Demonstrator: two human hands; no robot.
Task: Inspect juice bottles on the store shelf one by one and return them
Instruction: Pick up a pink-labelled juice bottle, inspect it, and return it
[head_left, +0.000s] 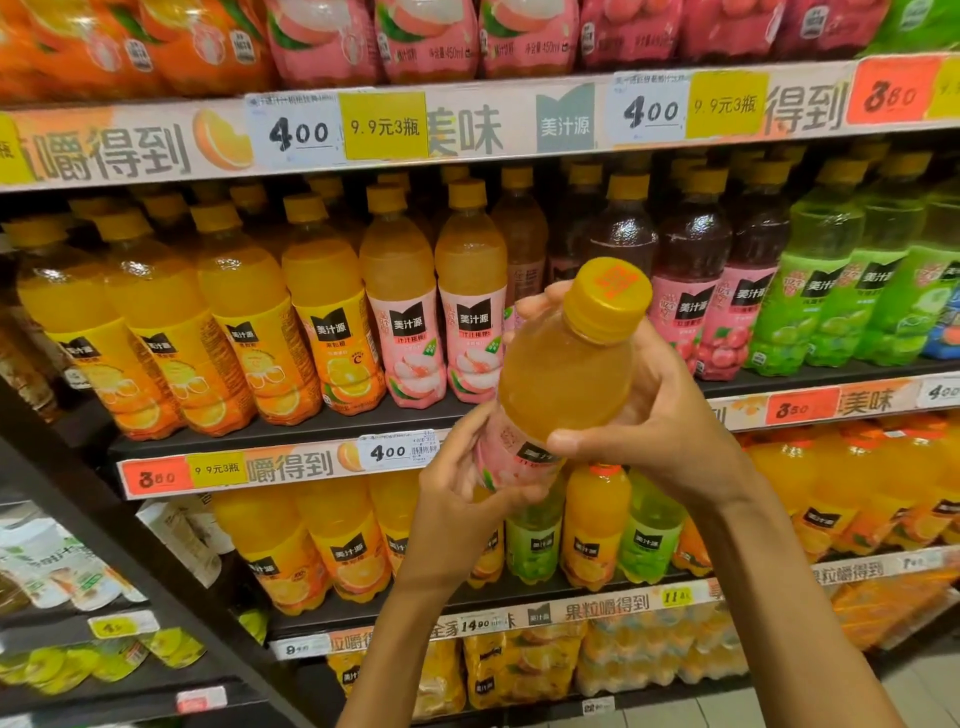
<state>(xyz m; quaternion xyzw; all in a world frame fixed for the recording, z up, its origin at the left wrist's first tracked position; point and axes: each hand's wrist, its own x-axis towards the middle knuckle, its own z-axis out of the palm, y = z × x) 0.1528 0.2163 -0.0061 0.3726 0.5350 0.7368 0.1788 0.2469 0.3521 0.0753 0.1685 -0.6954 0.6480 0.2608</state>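
The peach juice bottle (558, 379) was off the shelf and held in front of the middle shelf (291, 431), tilted so its yellow cap (608, 296) leaned toward the camera, likely so the printed mark on the cap could be read. The right hand (649, 415) wrapped the bottle's upper body, thumb across the front, fingertips showing behind the neck. The left hand (462, 499) cupped the pink-labelled lower end from below, fingers curled round it, steadying the tilt. A gap in the front row, right of the 2 peach bottles (436, 306), seemed the slot it belonged to. Orange bottles (208, 322) stood further left, green ones (852, 291) to the right.
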